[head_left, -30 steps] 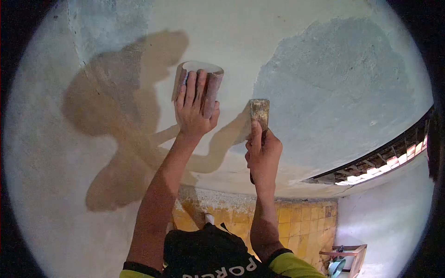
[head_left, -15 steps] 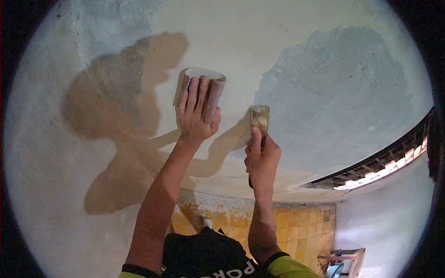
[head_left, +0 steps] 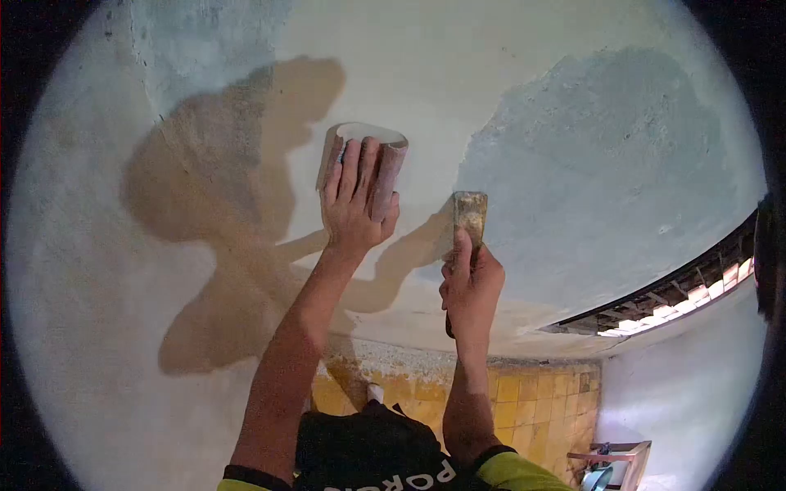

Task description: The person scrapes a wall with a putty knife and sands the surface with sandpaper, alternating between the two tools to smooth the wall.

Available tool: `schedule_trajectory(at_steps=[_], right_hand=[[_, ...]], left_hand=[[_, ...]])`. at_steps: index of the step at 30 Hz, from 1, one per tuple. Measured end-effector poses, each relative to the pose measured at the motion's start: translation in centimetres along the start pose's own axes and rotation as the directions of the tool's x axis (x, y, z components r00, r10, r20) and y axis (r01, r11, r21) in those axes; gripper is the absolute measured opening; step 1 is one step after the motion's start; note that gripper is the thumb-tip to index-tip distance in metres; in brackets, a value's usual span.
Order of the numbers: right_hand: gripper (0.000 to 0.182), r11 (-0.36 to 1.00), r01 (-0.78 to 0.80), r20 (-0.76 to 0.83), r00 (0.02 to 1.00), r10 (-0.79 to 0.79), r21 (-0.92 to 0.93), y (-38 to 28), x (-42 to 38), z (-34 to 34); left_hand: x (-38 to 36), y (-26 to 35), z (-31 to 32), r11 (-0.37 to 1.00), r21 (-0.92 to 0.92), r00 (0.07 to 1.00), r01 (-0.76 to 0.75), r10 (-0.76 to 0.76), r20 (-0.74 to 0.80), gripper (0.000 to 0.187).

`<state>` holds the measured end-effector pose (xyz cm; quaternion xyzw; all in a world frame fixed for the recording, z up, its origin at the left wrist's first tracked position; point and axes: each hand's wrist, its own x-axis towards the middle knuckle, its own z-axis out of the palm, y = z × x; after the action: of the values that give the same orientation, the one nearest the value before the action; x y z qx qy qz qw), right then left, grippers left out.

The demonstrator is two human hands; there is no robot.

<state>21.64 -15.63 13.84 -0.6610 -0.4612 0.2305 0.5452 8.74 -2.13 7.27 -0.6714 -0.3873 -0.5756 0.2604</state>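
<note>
My left hand (head_left: 354, 200) presses a curled sheet of brownish sandpaper (head_left: 390, 176) against the pale wall (head_left: 426, 74), its fingers laid over the sheet and its ends curling up on both sides. My right hand (head_left: 473, 286) is wrapped round the handle of a scraper (head_left: 470, 211) with a worn, stained blade, thumb along its front. The blade is beside the lower left edge of a grey-blue patch (head_left: 598, 164) on the wall. Whether the blade touches the wall I cannot tell.
Shadows of my head and arms fall on the wall at left. Yellow tiles (head_left: 524, 397) lie below. At the lower right, a wooden stand (head_left: 634, 462) stands by a white wall (head_left: 679, 393), with a bluish bowl (head_left: 596, 478). A dark slatted opening (head_left: 671, 303) is at right.
The view has shifted slightly, so both hands and the wall marks appear a little further right. Both hands keep their holds; the scraper's blade is tilted slightly differently.
</note>
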Motion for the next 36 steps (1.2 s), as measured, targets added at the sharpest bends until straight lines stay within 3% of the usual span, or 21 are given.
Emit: schedule_trajectory(at_steps=[3, 6, 9, 11, 13, 15, 18, 21, 27, 29, 36], right_hand=[[0.038, 1.0, 0.005, -0.012, 1.0, -0.006, -0.013, 0.0, 0.2, 0.3], [0.039, 0.996, 0.021, 0.007, 1.0, -0.022, 0.086, -0.2, -0.2, 0.1], [0.039, 1.0, -0.005, 0.002, 1.0, 0.005, 0.002, -0.3, -0.2, -0.2], [0.041, 0.996, 0.08, -0.006, 0.997, -0.08, 0.043, -0.4, 0.2, 0.4], [0.041, 0.996, 0.019, 0.004, 1.0, -0.019, 0.09, -0.5, -0.1, 0.4], [0.042, 0.99, -0.031, 0.024, 0.999, 0.028, 0.14, -0.4, -0.2, 0.5], [0.044, 0.997, 0.054, -0.023, 0.998, -0.052, 0.06, -0.3, 0.0, 0.4], [0.044, 0.999, -0.041, 0.032, 0.999, 0.04, 0.034, -1.1, 0.0, 0.1], [0.047, 0.992, 0.099, -0.027, 0.995, -0.097, 0.077, 0.8, 0.2, 0.5], [0.041, 0.996, 0.014, 0.015, 1.0, -0.015, 0.087, -1.1, 0.1, 0.6], [0.041, 0.999, 0.03, -0.019, 0.999, -0.029, 0.033, 0.0, 0.1, 0.2]], left_hand=[[0.3, 0.2, -0.1, 0.999, -0.033, 1.0, 0.03, -0.029, 0.005, 0.054], [-0.1, 0.3, -0.2, 0.998, -0.044, 0.999, 0.04, -0.04, 0.008, 0.055], [0.2, 0.0, 0.0, 0.999, -0.031, 1.0, 0.018, -0.018, -0.007, 0.055], [0.1, 0.2, 0.2, 0.999, -0.038, 1.0, 0.014, -0.014, -0.01, 0.055], [0.0, 0.0, 0.4, 0.999, -0.045, 0.998, -0.002, 0.0, -0.057, 0.054], [-0.4, -0.2, 0.2, 1.0, 0.007, 1.0, -0.026, 0.026, 0.001, 0.06], [0.0, -0.6, -0.1, 0.998, 0.036, 0.998, -0.045, 0.044, 0.048, 0.066], [0.1, 0.0, 0.0, 1.0, -0.029, 1.0, -0.002, 0.003, 0.019, 0.06], [0.2, -0.3, 0.1, 0.999, -0.036, 1.0, 0.015, -0.016, -0.023, 0.055], [-0.2, 0.0, 0.0, 0.999, -0.048, 1.0, 0.017, -0.018, -0.016, 0.055], [0.2, -0.2, 0.1, 1.0, -0.004, 1.0, 0.002, -0.002, -0.018, 0.055]])
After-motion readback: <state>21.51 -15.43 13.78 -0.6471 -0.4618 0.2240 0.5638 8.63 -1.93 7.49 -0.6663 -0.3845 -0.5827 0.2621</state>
